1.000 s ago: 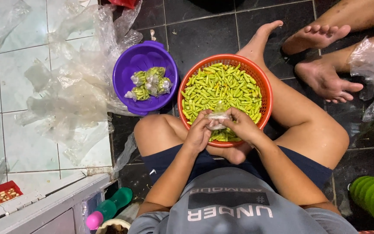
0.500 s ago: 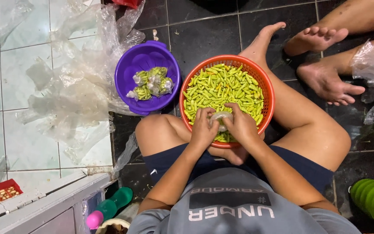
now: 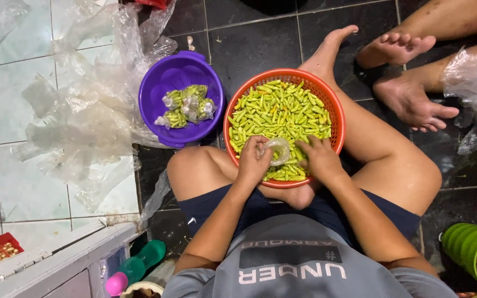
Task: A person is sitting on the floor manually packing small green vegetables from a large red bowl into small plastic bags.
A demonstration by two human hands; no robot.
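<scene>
Both hands (image 3: pixel 288 157) hold a small clear bag (image 3: pixel 278 150) — mouth up — over green chillies (image 3: pixel 282 113).

— How many baskets are seen, and how many hands are counted at them?

— Two baskets are seen: one orange basket (image 3: pixel 335 105) heaped with green chillies too many to be counted, and one purple basket (image 3: pixel 164 83). Two hands are counted, the left hand (image 3: pixel 253 160) and the right hand (image 3: pixel 321 159), with one small clear bag (image 3: pixel 279 150) between them.

— And the filled packets?

— About four packets (image 3: pixel 186 105) are made out in the purple basket. One green pot (image 3: pixel 467 245) is also seen, and two feet of another person (image 3: pixel 409 102).
</scene>
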